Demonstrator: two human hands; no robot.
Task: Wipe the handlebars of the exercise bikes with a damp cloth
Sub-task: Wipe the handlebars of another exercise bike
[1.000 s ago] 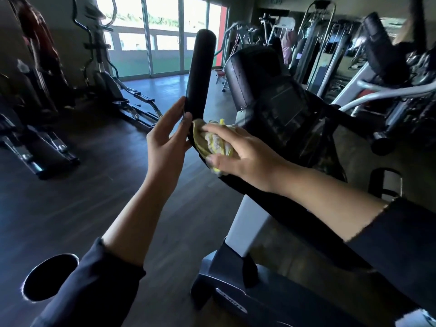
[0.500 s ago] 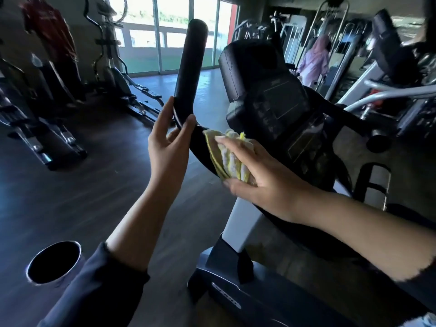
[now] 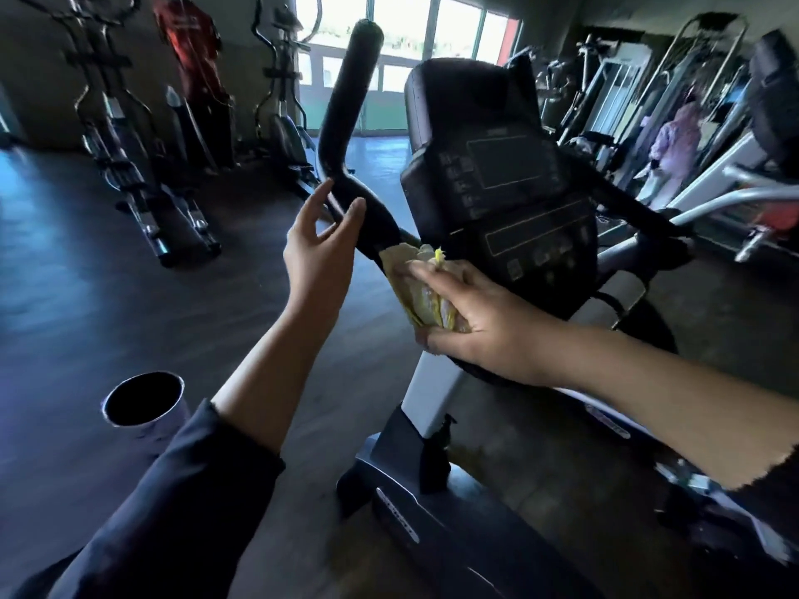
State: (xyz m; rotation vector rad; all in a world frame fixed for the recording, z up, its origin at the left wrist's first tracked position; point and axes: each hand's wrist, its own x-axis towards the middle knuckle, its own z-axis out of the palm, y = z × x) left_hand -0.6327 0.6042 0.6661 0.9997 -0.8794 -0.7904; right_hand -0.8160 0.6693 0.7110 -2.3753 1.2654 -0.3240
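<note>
Sleeve nearest, dark, pushed up the left forearm; beside it a round open-mouthed cup or tube end, hard to identify. Further on, right hand wrapped over a bunched yellow cloth, fingers curled across the top and thumb tucked beneath, pressing the cloth against the lower stretch of the left handlebar where it meets the stem under the console. Left hand just above, fingers straight and loosely spread, thumb tip resting on the bend of the bar, nothing gripped. Judged from this: wiping in hand on the low inner part of the one bar, with the upright grip above the bend and its rounded tip not under the cloth; impossible to say whether already cleaned. Right-side bar mostly hidden behind the console, apparently untouched. Bar surface under the cloth covered from sight; dampness not discernible. Beyond, other machines along the windows, dim and blurred, with handlebars presumably left to do; a pale figure at far right, too smeared to make out.
</note>
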